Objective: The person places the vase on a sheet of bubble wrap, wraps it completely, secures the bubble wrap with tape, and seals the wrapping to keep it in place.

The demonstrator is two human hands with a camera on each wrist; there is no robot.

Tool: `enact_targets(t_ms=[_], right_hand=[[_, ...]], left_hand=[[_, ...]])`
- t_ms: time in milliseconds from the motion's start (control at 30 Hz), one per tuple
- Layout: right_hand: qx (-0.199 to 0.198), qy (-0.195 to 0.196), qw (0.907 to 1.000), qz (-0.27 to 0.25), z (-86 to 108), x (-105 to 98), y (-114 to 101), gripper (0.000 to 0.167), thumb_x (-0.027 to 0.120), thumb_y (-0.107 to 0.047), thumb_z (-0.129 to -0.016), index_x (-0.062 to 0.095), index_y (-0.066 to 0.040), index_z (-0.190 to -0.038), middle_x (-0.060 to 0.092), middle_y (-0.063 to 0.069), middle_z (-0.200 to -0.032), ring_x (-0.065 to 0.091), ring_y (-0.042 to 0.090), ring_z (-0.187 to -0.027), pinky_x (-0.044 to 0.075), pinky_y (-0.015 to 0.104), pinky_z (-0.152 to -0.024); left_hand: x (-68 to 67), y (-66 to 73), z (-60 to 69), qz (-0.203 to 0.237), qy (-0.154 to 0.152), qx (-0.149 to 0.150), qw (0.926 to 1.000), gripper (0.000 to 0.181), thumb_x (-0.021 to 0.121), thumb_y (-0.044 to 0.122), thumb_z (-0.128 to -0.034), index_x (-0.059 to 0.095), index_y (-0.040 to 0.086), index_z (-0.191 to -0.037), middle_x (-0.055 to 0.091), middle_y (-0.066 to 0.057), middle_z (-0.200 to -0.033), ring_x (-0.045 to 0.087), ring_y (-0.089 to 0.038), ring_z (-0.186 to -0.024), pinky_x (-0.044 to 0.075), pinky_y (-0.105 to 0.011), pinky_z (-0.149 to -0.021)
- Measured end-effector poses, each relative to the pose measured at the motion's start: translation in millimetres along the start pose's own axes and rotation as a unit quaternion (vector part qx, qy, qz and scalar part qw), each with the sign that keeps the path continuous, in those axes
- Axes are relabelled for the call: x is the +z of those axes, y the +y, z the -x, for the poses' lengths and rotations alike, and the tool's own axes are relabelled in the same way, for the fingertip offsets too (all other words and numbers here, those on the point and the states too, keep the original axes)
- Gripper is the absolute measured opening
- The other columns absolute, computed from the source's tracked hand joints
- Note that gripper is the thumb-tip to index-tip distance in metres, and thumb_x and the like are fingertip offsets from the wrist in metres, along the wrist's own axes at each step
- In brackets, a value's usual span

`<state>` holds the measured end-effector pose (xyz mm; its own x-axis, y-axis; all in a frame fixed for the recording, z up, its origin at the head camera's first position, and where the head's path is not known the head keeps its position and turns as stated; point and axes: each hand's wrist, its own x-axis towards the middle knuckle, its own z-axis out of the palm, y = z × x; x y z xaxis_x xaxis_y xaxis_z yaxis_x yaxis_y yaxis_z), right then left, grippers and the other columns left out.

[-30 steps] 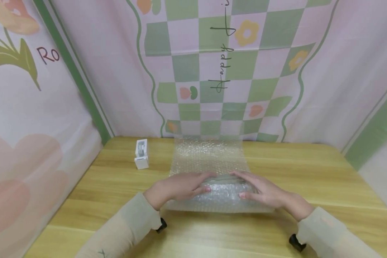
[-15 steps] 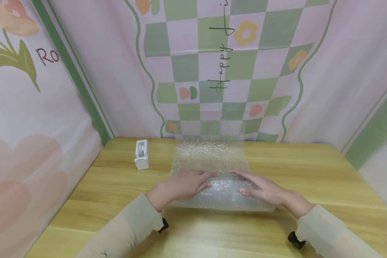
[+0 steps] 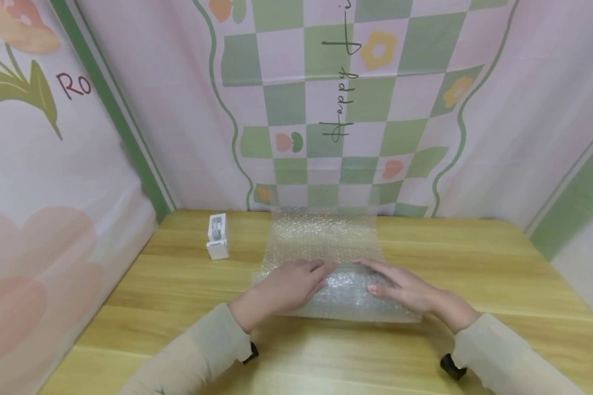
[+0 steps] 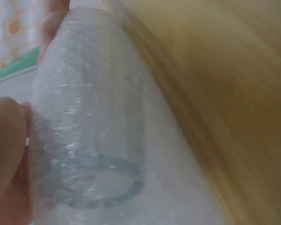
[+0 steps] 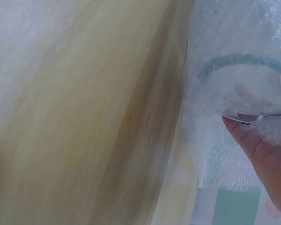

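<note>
A clear cylinder, apparently glass, lies sideways inside rolled bubble wrap (image 3: 348, 288); its greenish round end shows through in both wrist views. From the roll, the flat part of the bubble wrap sheet (image 3: 323, 236) stretches to the table's far edge. My left hand (image 3: 289, 285) curves over the left half of the roll, with its fingertips on the far side partly hidden. On the right end, my right hand (image 3: 405, 288) holds the roll between its thumb and fingers. In the right wrist view, a digit of that hand (image 5: 267, 161) touches the cylinder's end edge.
A small white tape dispenser (image 3: 217, 236) stands at the back left of the wooden table (image 3: 474, 263). A patterned curtain (image 3: 326, 99) hangs right behind the table, with another cloth (image 3: 54, 219) along the left side.
The roll has turned and shifted slightly away from me. My left hand has moved a little to the right, and its thumb is now less visible. The right hand has barely moved.
</note>
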<state>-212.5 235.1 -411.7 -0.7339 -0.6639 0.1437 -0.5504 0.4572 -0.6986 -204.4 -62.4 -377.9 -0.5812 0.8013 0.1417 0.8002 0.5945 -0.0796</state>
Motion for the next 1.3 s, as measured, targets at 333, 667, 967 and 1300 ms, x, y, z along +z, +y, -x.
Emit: enact_targets(t_ms=[333, 667, 967, 1300], right_hand=[[0.02, -0.001, 0.9995, -0.025, -0.2, 1, 1, 0.056, 0.049, -0.021, -0.106, 0.035, 0.0, -0.157, 0.035, 0.031, -0.157, 0.032, 0.06, -0.138, 0.027, 0.082, -0.101], [0.049, -0.02, 0.9975, -0.048, -0.4, -2, -1, 0.059, 0.047, -0.025, -0.108, 0.03, -0.001, -0.159, 0.027, 0.033, -0.16, 0.025, 0.063, -0.14, 0.026, 0.084, -0.101], [0.03, -0.035, 0.9986, -0.024, -2.8, -7, 4, 0.063, 0.053, -0.023, -0.107, 0.028, 0.001, -0.159, 0.027, 0.034, -0.159, 0.028, 0.06, -0.14, 0.03, 0.078, -0.105], [-0.039, 0.075, 0.9857, 0.145, -3.8, -13, -16, 0.06, 0.07, -0.034, -0.097, 0.048, -0.006, -0.146, 0.052, 0.018, -0.143, 0.05, 0.044, -0.13, 0.044, 0.068, -0.1]], left_hand=[[3.7, 2.2, 0.1, 0.018, -0.059, -0.033, 0.9975, 0.124, 0.072, 0.078, -0.0734, 0.02, 0.01, -0.163, 0.044, -0.017, -0.155, 0.046, -0.032, -0.14, 0.034, -0.045, -0.118], [11.7, 1.0, -6.5, -0.016, -0.038, -0.035, 0.9985, 0.123, 0.09, 0.06, -0.066, 0.027, 0.014, -0.161, 0.055, -0.016, -0.144, 0.06, -0.032, -0.123, 0.05, -0.045, -0.105], [10.4, 1.0, -8.8, -0.019, -0.047, -0.041, 0.9979, 0.117, 0.092, 0.054, -0.0677, 0.029, 0.018, -0.16, 0.057, -0.016, -0.142, 0.06, -0.033, -0.121, 0.054, -0.045, -0.1], [8.8, -1.4, -11.2, -0.004, -0.055, -0.05, 0.9972, 0.116, 0.092, 0.052, -0.0697, 0.03, 0.017, -0.161, 0.057, -0.015, -0.142, 0.06, -0.032, -0.122, 0.052, -0.045, -0.102]])
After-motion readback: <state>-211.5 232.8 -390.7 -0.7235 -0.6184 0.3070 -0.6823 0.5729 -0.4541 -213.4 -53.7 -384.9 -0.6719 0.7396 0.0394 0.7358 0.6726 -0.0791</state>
